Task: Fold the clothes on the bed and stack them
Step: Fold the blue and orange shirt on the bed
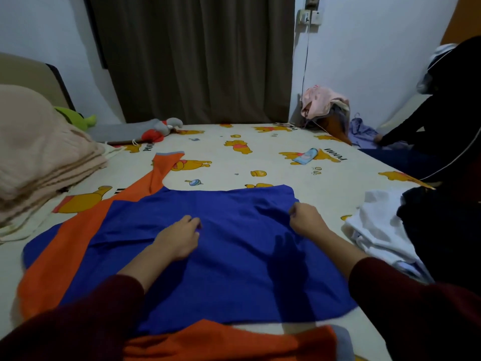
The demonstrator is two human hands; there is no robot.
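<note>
A blue shirt with orange sleeves [229, 261] lies spread across the bed [234, 157], one orange sleeve stretching to the far left and another at the near edge. My left hand [179, 237] rests on the middle of the blue cloth with its fingers curled, pinching the fabric. My right hand [307, 220] grips the shirt near its far right corner, where the cloth bunches. A white garment [377, 225] and a dark garment [437, 230] lie heaped at the right.
Folded beige blankets [36, 157] sit at the left. Soft toys [156, 130] lie by the brown curtain [197, 58]. A pile of clothes [325, 108] stands in the far corner. Another person in dark clothes [447, 118] sits at the right edge. A small blue packet [305, 155] lies on the sheet.
</note>
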